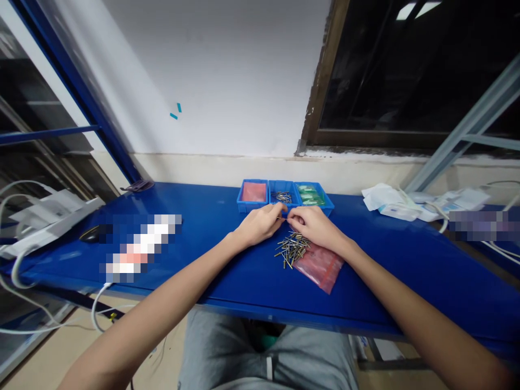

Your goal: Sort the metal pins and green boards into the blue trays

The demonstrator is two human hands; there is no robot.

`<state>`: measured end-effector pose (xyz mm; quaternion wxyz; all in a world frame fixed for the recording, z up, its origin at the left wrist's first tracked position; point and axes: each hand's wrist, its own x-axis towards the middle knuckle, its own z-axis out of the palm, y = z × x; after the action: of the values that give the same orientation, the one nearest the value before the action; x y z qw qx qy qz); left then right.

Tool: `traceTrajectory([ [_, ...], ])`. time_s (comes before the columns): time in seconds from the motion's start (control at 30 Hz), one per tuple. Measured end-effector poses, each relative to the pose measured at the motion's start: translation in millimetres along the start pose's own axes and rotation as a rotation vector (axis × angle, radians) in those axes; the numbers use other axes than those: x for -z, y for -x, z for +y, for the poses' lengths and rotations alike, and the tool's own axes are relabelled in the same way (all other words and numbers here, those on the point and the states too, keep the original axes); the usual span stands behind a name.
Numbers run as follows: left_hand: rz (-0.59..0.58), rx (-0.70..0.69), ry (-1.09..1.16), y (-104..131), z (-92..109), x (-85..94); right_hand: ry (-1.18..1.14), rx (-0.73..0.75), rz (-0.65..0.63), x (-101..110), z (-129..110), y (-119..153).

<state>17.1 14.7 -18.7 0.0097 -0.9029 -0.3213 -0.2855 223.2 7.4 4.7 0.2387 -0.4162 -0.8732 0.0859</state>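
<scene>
My left hand [264, 223] and my right hand [311, 223] meet nearly fingertip to fingertip above the blue table. Both are closed in a pinch, with a thin metal pin [281, 218] showing at the left fingertips. What the right fingers grip is too small to make out. Just below them lies a loose pile of metal pins [291, 249], partly on a red plastic bag [323, 266]. Behind my hands stand three joined blue bins: one holds pink-red bags [254, 192], the middle one metal pins [281, 197], the right one green-and-clear packets [309, 195].
The blue table [227, 265] runs along a white wall. A power strip [49, 225] with white cables and a dark mouse [90, 234] are at the left. White crumpled packaging [392, 201] lies at the back right, by a metal frame post [450, 135].
</scene>
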Motion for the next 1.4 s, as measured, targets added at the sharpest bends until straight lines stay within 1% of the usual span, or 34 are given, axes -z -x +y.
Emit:
traceTrajectory([
  [0.13, 0.14, -0.006, 0.011, 0.7, -1.8, -3.1, -0.046, -0.038, 0.05, 0.8, 2.6, -1.2],
  [0.2, 0.178, -0.009, -0.009, 1.1, -2.4, -3.6, -0.075, -0.048, 0.097, 0.4, 3.3, -2.4],
  [0.27, 0.181, -0.018, -0.029, 1.6, -2.5, -3.1, -0.11, -0.071, 0.126, -0.6, 3.0, -3.7],
  [0.33, 0.174, -0.021, -0.05, 1.8, -2.6, -2.5, -0.149, -0.099, 0.126, -1.7, 1.7, -4.6],
  [0.57, 0.211, -0.017, -0.12, 1.0, -5.3, -4.1, -0.272, -0.11, 0.081, -3.2, -2.5, -3.6],
  [0.8, 0.182, -0.003, -0.144, 2.3, -6.0, -4.8, -0.336, -0.117, 0.026, -5.3, 0.1, -1.9],
  [0.9, 0.174, 0.003, -0.114, 2.3, -4.2, -3.7, -0.34, -0.107, 0.014, -6.4, 1.0, -1.8],
  [1.03, 0.208, -0.002, -0.022, 1.3, -2.1, -3.2, -0.393, -0.069, 0.011, -5.0, 1.6, -2.8],
  [1.1, 0.228, -0.015, 0.032, 0.7, -1.5, -3.6, -0.396, -0.06, 0.051, -4.7, 2.2, -3.4],
  [1.17, 0.238, -0.031, 0.078, 0.2, -0.9, -4.0, -0.376, -0.083, 0.114, -6.1, 3.2, -3.6],
  [1.23, 0.241, -0.039, 0.113, -0.1, -0.2, -4.2, -0.36, -0.111, 0.142, -8.4, 4.1, -3.5],
  [1.4, 0.231, -0.035, 0.162, -0.9, 1.5, -4.7, -0.326, -0.077, 0.098, -10.6, 2.9, -3.1],
])
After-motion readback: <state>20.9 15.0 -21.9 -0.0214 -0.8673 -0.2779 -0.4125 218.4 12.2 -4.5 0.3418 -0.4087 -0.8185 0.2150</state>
